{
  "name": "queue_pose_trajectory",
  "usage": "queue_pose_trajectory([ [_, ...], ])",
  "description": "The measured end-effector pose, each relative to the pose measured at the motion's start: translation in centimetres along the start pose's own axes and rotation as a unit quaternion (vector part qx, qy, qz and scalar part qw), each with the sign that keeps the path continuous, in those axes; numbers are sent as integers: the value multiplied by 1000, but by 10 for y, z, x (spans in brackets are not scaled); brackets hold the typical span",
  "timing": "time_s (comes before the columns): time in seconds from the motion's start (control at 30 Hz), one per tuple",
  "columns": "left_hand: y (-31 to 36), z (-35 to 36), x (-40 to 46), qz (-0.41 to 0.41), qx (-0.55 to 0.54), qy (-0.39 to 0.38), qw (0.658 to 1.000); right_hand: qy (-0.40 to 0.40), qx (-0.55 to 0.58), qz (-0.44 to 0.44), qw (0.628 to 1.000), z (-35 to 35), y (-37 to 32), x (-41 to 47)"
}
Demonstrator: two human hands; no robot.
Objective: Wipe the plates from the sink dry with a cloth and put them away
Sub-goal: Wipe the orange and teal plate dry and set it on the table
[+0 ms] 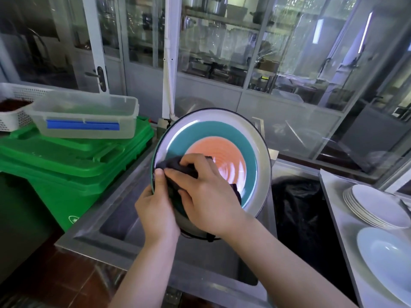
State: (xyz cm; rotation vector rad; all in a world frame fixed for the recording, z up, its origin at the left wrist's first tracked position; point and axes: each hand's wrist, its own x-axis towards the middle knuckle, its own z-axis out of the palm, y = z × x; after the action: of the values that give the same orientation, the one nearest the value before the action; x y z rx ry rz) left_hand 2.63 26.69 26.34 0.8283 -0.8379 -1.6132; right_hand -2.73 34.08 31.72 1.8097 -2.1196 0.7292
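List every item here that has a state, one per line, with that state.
plate: tilted up over the sink, being wiped
dark cloth: pressed on the plate's face
left hand: gripping the plate's left rim
right hand: pressing the cloth
sink: no plates visible inside
white plates: stacked on the counter
pale blue plate: lying flat, alone
clear tub: lidless, on the green bin
green bin: lid shut

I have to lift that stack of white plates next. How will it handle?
The stack is probably heavy for its size: several plates nested. The glossy rims look slippery, so likely grip from beneath. It looks like ceramic, so likely rigid and breakable, and it sits near the counter edge.
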Motion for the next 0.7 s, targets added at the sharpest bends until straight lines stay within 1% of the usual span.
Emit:
queue_pose_trajectory([
  [0.17,-3,-4,3,-28,4,15,999,-61,-17,-15,998,4,6,-3],
  [0.33,0,-5,10,-44,2,27,999,-97,-39,-92,990,8,13,-8],
  [0.5,6,-10,18,-39,6,45,998,-181,-57,-118,975,9,26,-30],
  [0.57,10,-13,21,-6,34,54,998,-211,-80,-103,969,5,37,-39],
  [0.63,13,-15,23,35,49,55,997,-227,-130,-51,964,1,51,-45],
  [0.7,13,-14,22,70,60,46,995,-222,-185,9,957,-1,66,-48],
])
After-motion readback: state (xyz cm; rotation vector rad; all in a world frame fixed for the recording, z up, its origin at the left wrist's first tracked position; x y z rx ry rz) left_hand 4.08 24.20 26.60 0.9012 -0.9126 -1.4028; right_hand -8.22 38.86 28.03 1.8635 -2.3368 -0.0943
